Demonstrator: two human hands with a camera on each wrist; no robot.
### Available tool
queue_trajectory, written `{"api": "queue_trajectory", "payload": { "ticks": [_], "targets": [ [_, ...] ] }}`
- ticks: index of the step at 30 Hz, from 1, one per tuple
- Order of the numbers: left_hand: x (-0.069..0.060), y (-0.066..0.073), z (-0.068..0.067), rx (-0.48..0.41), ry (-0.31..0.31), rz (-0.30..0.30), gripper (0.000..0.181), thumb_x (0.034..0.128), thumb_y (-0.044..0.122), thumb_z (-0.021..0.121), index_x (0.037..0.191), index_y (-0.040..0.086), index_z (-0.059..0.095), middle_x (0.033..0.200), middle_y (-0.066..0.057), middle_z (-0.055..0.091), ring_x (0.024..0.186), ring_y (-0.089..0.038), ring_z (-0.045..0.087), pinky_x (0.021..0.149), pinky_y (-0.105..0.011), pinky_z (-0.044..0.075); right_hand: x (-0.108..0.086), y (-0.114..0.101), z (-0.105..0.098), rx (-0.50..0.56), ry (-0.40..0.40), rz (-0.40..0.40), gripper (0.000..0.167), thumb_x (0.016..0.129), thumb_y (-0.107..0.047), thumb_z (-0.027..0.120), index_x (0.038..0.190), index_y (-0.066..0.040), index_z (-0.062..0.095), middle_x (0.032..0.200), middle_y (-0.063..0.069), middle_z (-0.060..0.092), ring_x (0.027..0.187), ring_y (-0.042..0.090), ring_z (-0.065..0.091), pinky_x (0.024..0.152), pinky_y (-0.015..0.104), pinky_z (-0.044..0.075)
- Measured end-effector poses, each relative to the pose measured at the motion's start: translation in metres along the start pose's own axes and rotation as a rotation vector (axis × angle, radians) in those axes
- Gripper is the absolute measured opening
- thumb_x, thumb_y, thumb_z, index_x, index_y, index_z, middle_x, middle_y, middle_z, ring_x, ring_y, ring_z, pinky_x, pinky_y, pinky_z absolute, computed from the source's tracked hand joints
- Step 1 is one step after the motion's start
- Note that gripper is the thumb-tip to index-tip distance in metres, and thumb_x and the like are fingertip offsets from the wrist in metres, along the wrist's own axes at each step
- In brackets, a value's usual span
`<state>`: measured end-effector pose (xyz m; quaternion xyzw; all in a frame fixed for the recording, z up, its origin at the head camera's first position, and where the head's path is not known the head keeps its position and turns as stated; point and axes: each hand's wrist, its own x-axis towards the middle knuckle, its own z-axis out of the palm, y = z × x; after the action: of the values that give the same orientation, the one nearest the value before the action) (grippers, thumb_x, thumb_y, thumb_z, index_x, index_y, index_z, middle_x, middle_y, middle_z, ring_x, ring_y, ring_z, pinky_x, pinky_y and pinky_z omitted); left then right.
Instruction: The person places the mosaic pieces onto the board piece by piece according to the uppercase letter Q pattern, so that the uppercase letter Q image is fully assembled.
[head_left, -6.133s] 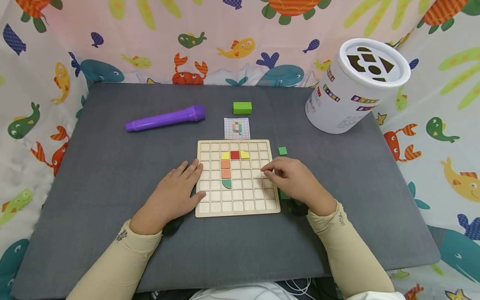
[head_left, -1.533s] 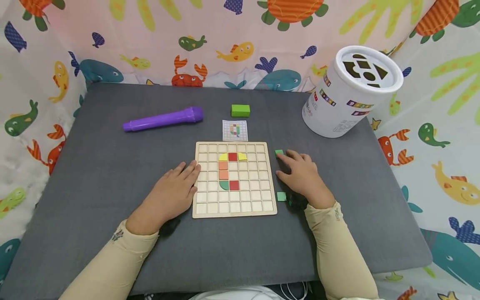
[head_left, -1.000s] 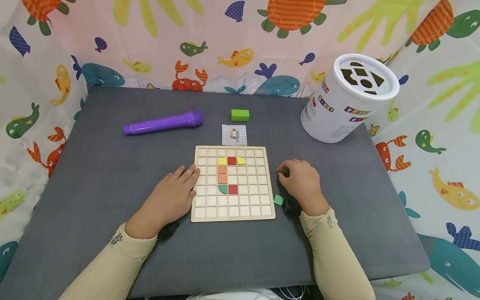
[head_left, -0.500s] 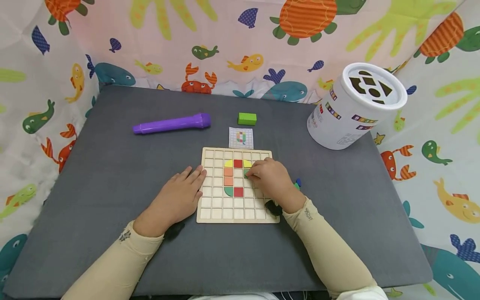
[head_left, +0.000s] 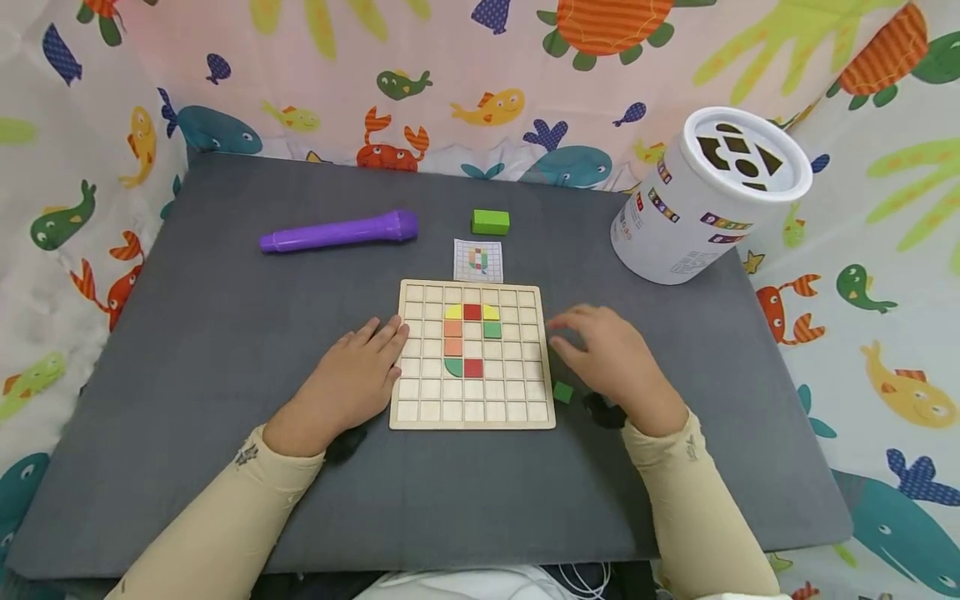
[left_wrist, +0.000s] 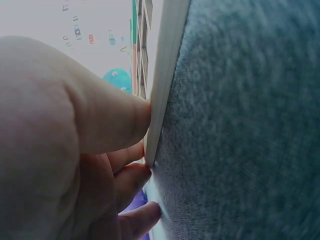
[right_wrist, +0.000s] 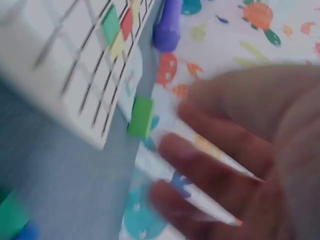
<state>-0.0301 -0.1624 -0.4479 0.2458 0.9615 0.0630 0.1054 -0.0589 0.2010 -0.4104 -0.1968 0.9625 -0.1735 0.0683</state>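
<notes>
A wooden grid board (head_left: 516, 408) lies mid-table. On it are two yellow tiles, two orange tiles, a red tile (head_left: 472, 312) on top, another red tile (head_left: 473, 367) below, a green quarter-round tile (head_left: 453, 367) and a green square tile (head_left: 492, 330) under the right yellow one. My left hand (head_left: 348, 379) rests along the board's left edge, thumb and fingertips against its side in the left wrist view. Off the right edge hovers my right hand (head_left: 611, 354), fingers loosely bent around nothing. Near its wrist lies a loose green tile (head_left: 562, 392); blue shows beside green in the right wrist view.
Just behind the board lies a pattern card (head_left: 477, 261), with a lime green block (head_left: 491, 222) beyond it. A purple microphone-shaped stick (head_left: 339, 232) lies at the back left. The white tub (head_left: 690, 208) with shape cut-outs in its lid stands at the back right.
Earlier, a red tile appeared beside the green quarter-round. My right hand then picked a green tile from the right, set it below the right yellow tile and drew back rightward. Left hand stays.
</notes>
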Motion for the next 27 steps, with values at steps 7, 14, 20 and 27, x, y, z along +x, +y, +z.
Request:
{"api": "queue_trajectory", "payload": {
  "ticks": [7, 14, 20, 27],
  "targets": [
    [-0.003, -0.006, 0.000, -0.030, -0.027, -0.029, 0.061, 0.1117, 0.024, 0.054, 0.165, 0.000, 0.037, 0.171, -0.018, 0.032, 0.155, -0.046, 0.030, 0.120, -0.064, 0.032, -0.049, 0.011, 0.036, -0.144, -0.002, -0.025, 0.030, 0.087, -0.020, 0.089, 0.114, -0.011, 0.084, 0.108, 0.006, 0.078, 0.095, 0.029, 0.073, 0.073, 0.047, 0.062],
    [0.000, -0.006, 0.001, -0.032, -0.014, -0.014, 0.060, 0.1120, 0.025, 0.053, 0.165, 0.000, 0.037, 0.171, -0.018, 0.033, 0.155, -0.045, 0.031, 0.120, -0.064, 0.032, -0.019, -0.008, 0.029, -0.098, 0.148, -0.131, 0.019, 0.085, -0.015, 0.088, 0.104, -0.014, 0.087, 0.104, 0.002, 0.080, 0.091, 0.024, 0.071, 0.067, 0.041, 0.059],
    [0.001, -0.002, 0.002, -0.033, -0.023, -0.019, 0.061, 0.1121, 0.026, 0.053, 0.165, 0.001, 0.036, 0.171, -0.018, 0.032, 0.156, -0.044, 0.030, 0.121, -0.064, 0.032, 0.019, -0.027, 0.045, -0.096, 0.101, -0.298, 0.016, 0.089, -0.014, 0.088, 0.104, -0.014, 0.088, 0.104, 0.001, 0.081, 0.088, 0.023, 0.068, 0.069, 0.035, 0.057],
    [0.002, -0.002, -0.001, -0.020, -0.017, -0.014, 0.062, 0.1118, 0.026, 0.054, 0.165, 0.001, 0.036, 0.171, -0.018, 0.032, 0.156, -0.044, 0.031, 0.121, -0.063, 0.033, 0.027, -0.028, 0.052, -0.120, 0.130, -0.306, 0.020, 0.089, -0.015, 0.090, 0.108, -0.016, 0.088, 0.104, 0.003, 0.075, 0.082, 0.023, 0.061, 0.063, 0.033, 0.053]
  ]
}}
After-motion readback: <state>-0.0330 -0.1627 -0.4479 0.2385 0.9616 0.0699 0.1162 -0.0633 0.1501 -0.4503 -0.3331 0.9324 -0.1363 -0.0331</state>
